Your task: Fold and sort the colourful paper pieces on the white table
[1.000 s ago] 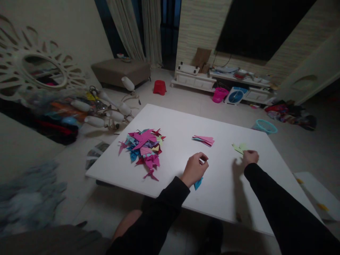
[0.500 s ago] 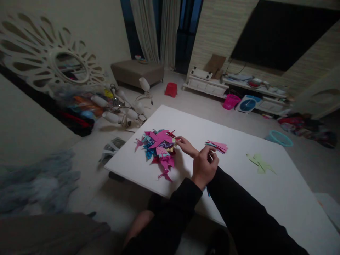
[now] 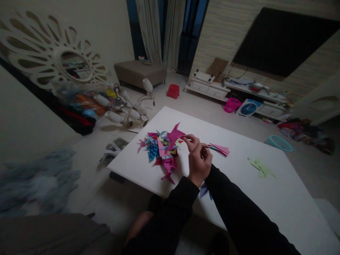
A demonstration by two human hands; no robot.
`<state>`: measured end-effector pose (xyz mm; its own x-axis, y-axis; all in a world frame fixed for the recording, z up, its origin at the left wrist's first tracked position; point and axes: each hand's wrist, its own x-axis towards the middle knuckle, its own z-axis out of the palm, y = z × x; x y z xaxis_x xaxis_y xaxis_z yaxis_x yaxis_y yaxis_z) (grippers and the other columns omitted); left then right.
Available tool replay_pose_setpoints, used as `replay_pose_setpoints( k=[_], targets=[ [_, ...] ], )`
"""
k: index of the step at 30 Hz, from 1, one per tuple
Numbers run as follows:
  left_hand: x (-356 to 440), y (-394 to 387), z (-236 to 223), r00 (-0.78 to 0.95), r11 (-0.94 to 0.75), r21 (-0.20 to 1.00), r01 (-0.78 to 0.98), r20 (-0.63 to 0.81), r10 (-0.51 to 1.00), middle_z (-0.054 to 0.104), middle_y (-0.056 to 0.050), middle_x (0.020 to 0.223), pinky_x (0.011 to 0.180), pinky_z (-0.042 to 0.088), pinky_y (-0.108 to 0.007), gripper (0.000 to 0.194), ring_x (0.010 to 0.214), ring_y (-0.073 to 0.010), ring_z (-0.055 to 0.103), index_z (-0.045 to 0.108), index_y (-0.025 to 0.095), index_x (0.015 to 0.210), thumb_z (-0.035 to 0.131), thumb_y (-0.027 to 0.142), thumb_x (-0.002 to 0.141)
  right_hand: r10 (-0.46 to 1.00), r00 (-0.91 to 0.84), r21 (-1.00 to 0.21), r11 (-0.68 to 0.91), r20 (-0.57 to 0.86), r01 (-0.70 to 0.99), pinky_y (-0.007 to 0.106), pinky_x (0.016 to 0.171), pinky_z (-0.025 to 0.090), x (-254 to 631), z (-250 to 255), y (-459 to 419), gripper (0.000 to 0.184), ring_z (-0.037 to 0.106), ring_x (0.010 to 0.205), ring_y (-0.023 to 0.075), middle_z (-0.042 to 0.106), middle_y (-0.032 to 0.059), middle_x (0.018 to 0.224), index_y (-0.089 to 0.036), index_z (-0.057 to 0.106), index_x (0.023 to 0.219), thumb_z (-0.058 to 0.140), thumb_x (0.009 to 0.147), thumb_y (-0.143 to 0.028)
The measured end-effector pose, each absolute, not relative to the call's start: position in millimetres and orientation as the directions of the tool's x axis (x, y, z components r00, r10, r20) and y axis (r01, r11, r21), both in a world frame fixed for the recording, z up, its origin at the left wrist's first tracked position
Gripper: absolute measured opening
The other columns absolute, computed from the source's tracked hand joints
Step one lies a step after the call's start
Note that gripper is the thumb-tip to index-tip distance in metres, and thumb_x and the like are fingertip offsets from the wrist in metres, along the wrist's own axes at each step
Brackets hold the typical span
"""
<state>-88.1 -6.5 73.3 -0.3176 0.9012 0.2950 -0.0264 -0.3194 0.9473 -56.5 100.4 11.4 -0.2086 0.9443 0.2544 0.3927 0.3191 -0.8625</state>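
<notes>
My right hand [image 3: 191, 142] reaches out from behind my left and pinches the edge of a magenta folded paper crane [image 3: 175, 136], tilted up over the pile. Below it lies a heap of paper cranes [image 3: 170, 163] in pink, blue, red, yellow and purple. My left hand [image 3: 199, 165] crosses in front of the right wrist with its fingers curled; what they hold, if anything, is hidden. Just right of its fingers is a fan-like stack of folded paper [image 3: 221, 149]; whether they touch I cannot tell. Bluish-purple folded paper [image 3: 204, 190] shows under my wrists.
A pale green paper crane [image 3: 261, 167] lies farther right on the white table [image 3: 239, 191]. Beyond the table's far edge are a lamp fixture [image 3: 130, 109], a red stool [image 3: 173, 91], a pink basket [image 3: 232, 105] and a turquoise basket [image 3: 280, 142] on the floor.
My right hand has lifted the magenta crane from the top of the pile, tilting it up. My left hand has shifted slightly left. The view has moved a little.
</notes>
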Motion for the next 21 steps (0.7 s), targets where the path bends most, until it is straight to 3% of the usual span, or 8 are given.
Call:
replay_pose_setpoints(
  k=[2, 5, 10, 12, 14, 17, 21],
  targets=[
    [-90.8, -7.1, 75.9, -0.344, -0.305, 0.951, -0.057, 0.268, 0.900, 0.063, -0.002, 0.081, 0.069, 0.046, -0.023, 0.009, 0.074, -0.0134, 0.058, 0.059, 0.019, 0.090, 0.059, 0.015, 0.083, 0.951, -0.126, -0.899, 0.309, 0.283, 0.310, 0.039, 0.081, 0.056, -31.7, 27.3, 87.8, 0.027, 0.067, 0.094, 0.0249, 0.072, 0.0068, 0.095, -0.021, 0.072, 0.097, 0.062, 0.086, -0.043],
    [-92.2, -2.8, 73.7, -0.400, -0.268, 0.944, -0.193, 0.174, 0.900, 0.060, 0.000, 0.076, 0.063, 0.043, -0.022, 0.004, 0.068, -0.0119, 0.055, 0.057, 0.019, 0.087, 0.058, 0.020, 0.083, 0.949, 0.058, -0.939, 0.296, 0.310, 0.178, 0.039, 0.084, 0.055, 9.2, 47.1, 64.4, 0.023, 0.067, 0.087, 0.0213, 0.073, 0.0053, 0.090, -0.020, 0.073, 0.090, 0.072, 0.080, -0.041],
    [-85.4, 6.8, 55.6, -0.485, -0.054, 0.912, -0.407, -0.165, 0.859, 0.056, 0.003, 0.075, 0.062, 0.040, -0.019, 0.012, 0.066, -0.0098, 0.054, 0.051, 0.020, 0.086, 0.056, 0.014, 0.077, 0.900, 0.348, -0.955, 0.295, 0.263, -0.040, 0.038, 0.086, 0.058, 75.6, 59.6, 16.8, 0.021, 0.067, 0.083, 0.0166, 0.072, 0.0023, 0.086, -0.019, 0.074, 0.083, 0.082, 0.073, -0.036],
    [-78.0, 4.9, 48.3, -0.318, 0.180, 0.842, -0.508, -0.377, 0.870, 0.060, 0.000, 0.081, 0.063, 0.041, -0.020, 0.009, 0.070, -0.0111, 0.058, 0.053, 0.018, 0.085, 0.056, 0.017, 0.077, 0.876, 0.431, -0.944, 0.301, 0.217, -0.136, 0.038, 0.086, 0.059, 97.4, 57.9, -1.3, 0.020, 0.068, 0.082, 0.0155, 0.071, 0.0007, 0.084, -0.020, 0.072, 0.080, 0.084, 0.071, -0.033],
    [-67.4, -0.7, 43.4, 0.039, 0.461, 0.687, -0.562, -0.535, 0.844, 0.064, -0.005, 0.083, 0.062, 0.044, -0.023, 0.009, 0.071, -0.0138, 0.061, 0.056, 0.016, 0.083, 0.054, 0.024, 0.082, 0.865, 0.476, -0.929, 0.295, 0.159, -0.225, 0.037, 0.086, 0.059, 114.7, 53.1, -16.7, 0.021, 0.069, 0.081, 0.0150, 0.071, -0.0001, 0.083, -0.020, 0.071, 0.078, 0.086, 0.068, -0.031],
    [-47.8, -9.8, 40.7, 0.462, 0.684, 0.487, -0.543, -0.508, 0.728, 0.065, -0.008, 0.078, 0.057, 0.045, -0.024, 0.024, 0.064, -0.0146, 0.061, 0.062, 0.012, 0.082, 0.052, 0.033, 0.087, 0.867, 0.491, -0.914, 0.267, 0.089, -0.306, 0.035, 0.087, 0.059, 132.8, 42.8, -33.0, 0.022, 0.069, 0.081, 0.0145, 0.072, 0.0003, 0.083, -0.020, 0.071, 0.077, 0.088, 0.067, -0.031],
    [-25.8, -11.1, 39.1, 0.460, 0.635, 0.399, -0.662, -0.453, 0.763, 0.066, -0.005, 0.076, 0.058, 0.047, -0.021, 0.011, 0.062, -0.0112, 0.061, 0.064, 0.013, 0.081, 0.060, 0.023, 0.084, 0.875, 0.481, -0.930, 0.226, 0.062, -0.291, 0.036, 0.084, 0.058, 147.9, 30.2, -42.6, 0.022, 0.068, 0.078, 0.0150, 0.070, 0.0002, 0.078, -0.020, 0.071, 0.074, 0.087, 0.067, -0.033]
  ],
)
